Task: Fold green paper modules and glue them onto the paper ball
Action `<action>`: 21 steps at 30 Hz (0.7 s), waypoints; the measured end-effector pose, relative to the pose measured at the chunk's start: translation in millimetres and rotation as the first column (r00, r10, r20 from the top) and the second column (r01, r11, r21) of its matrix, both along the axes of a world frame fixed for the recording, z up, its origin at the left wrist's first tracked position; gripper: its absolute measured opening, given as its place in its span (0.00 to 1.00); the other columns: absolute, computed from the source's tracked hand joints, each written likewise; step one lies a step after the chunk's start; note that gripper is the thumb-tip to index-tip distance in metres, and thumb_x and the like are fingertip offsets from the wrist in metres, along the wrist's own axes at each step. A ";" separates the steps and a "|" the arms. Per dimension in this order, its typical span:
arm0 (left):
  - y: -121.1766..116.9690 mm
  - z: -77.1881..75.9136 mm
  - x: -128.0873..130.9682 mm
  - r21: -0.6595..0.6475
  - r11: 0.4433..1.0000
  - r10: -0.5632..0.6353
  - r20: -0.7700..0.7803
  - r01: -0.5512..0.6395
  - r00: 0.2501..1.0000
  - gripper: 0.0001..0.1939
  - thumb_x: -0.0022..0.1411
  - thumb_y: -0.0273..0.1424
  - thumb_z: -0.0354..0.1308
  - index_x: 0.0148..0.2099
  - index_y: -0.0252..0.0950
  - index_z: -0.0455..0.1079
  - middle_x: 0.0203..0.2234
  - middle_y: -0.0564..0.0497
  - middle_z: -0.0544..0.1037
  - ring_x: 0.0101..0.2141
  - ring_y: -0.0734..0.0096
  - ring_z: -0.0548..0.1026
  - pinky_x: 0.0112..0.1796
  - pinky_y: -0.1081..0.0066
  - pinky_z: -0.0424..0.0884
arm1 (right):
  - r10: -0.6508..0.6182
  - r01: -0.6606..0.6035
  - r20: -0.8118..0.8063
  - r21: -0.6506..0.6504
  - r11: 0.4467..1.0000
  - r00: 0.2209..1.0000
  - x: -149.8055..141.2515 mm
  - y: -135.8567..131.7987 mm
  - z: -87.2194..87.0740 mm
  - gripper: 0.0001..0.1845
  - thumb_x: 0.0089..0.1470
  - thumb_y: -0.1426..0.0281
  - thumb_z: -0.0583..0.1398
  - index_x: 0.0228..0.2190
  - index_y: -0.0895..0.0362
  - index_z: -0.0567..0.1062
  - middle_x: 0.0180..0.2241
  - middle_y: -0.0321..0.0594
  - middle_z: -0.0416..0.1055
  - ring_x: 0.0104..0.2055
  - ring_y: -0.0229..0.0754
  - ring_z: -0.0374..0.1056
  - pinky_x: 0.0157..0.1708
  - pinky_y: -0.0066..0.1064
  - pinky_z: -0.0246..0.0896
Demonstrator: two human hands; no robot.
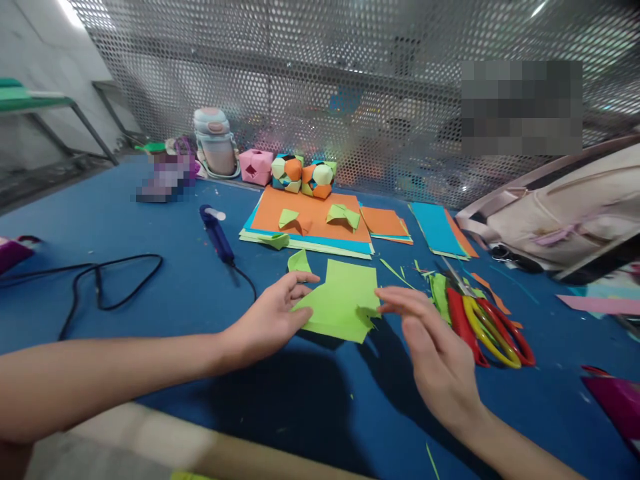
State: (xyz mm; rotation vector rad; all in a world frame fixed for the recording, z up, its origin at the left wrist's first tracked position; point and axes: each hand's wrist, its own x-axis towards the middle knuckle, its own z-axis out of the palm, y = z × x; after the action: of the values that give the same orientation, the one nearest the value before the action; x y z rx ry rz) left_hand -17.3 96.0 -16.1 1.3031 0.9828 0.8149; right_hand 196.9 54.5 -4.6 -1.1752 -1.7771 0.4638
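Loosely, both hands open around the green paper (346,293) between them, the left hand (273,315) at one edge, the right hand (443,357) opposite; scissors (493,327) lie right of them on the tabletop (170,233).

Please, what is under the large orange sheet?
Under the orange sheet, edges of blue paper and pale green paper stick out. The rest is covered, so I cannot count the sheets.

The left hand (273,313) and right hand (440,357) were bare, with slender fingers; the left forearm (125,373) and right forearm (515,447) (both smooth and slim) were uncovered too.
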 end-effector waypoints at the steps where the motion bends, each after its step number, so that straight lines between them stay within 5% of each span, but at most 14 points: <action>1: -0.1 -1.1 -1.1 0.073 0.997 -0.003 -0.030 0.006 1.000 0.20 0.53 0.22 0.52 0.50 0.37 0.60 0.36 0.51 0.70 0.37 0.73 0.71 0.35 0.75 0.66 | -0.070 0.061 -0.073 -0.129 0.990 0.995 -0.1 3.8 -2.6 0.12 0.60 0.64 0.51 0.43 0.52 0.71 0.45 0.42 0.69 0.41 0.41 0.68 0.40 0.34 0.66; 5: -3.0 -2.2 -5.5 0.394 0.918 0.030 -0.197 0.051 0.980 0.13 0.56 0.22 0.50 0.44 0.38 0.65 0.41 0.51 0.71 0.44 0.72 0.69 0.45 0.73 0.64 | -0.067 -0.071 -0.277 -0.460 0.885 0.958 -6.1 15.0 -11.4 0.19 0.52 0.60 0.59 0.44 0.53 0.67 0.42 0.43 0.71 0.42 0.43 0.69 0.38 0.35 0.67; 9: -4.1 0.2 -7.2 0.454 0.886 0.031 -0.263 0.095 0.964 0.09 0.57 0.24 0.50 0.40 0.36 0.67 0.38 0.51 0.73 0.40 0.72 0.70 0.44 0.73 0.65 | -0.069 -0.032 -0.193 -0.475 0.879 0.979 -11.8 11.5 -10.4 0.21 0.49 0.63 0.60 0.45 0.55 0.67 0.32 0.39 0.71 0.31 0.39 0.68 0.29 0.31 0.65; 13: -3.7 -0.3 -4.3 0.336 0.941 0.015 -0.192 0.052 0.981 0.13 0.54 0.24 0.53 0.43 0.36 0.67 0.41 0.49 0.72 0.45 0.69 0.69 0.46 0.70 0.65 | -0.126 0.073 -0.130 -0.354 0.932 0.983 -13.6 6.2 -8.6 0.18 0.48 0.65 0.61 0.43 0.55 0.69 0.32 0.40 0.71 0.31 0.39 0.68 0.27 0.30 0.64; 18: -7.7 3.5 2.5 -0.025 1.000 0.020 0.094 -0.018 0.995 0.32 0.50 0.24 0.57 0.58 0.39 0.55 0.44 0.46 0.71 0.40 0.69 0.72 0.39 0.71 0.68 | -0.072 0.000 -0.254 -0.271 0.962 0.965 -14.0 8.3 -13.7 0.17 0.48 0.68 0.61 0.41 0.55 0.68 0.38 0.44 0.73 0.41 0.43 0.70 0.33 0.33 0.67; 21: -9.8 8.4 4.3 -0.154 0.988 0.017 0.108 0.000 0.994 0.31 0.50 0.25 0.59 0.57 0.37 0.59 0.41 0.47 0.73 0.38 0.68 0.73 0.38 0.72 0.68 | -0.053 -0.030 -0.265 -0.298 0.954 0.963 -14.2 8.5 -15.6 0.16 0.49 0.68 0.61 0.41 0.54 0.68 0.40 0.45 0.73 0.43 0.43 0.70 0.32 0.33 0.65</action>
State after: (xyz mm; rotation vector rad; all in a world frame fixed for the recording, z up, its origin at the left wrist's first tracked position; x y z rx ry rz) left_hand -13.0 86.2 -7.8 1.1114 0.9459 0.7929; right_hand 182.7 63.0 -20.2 -1.2601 -1.4959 0.8702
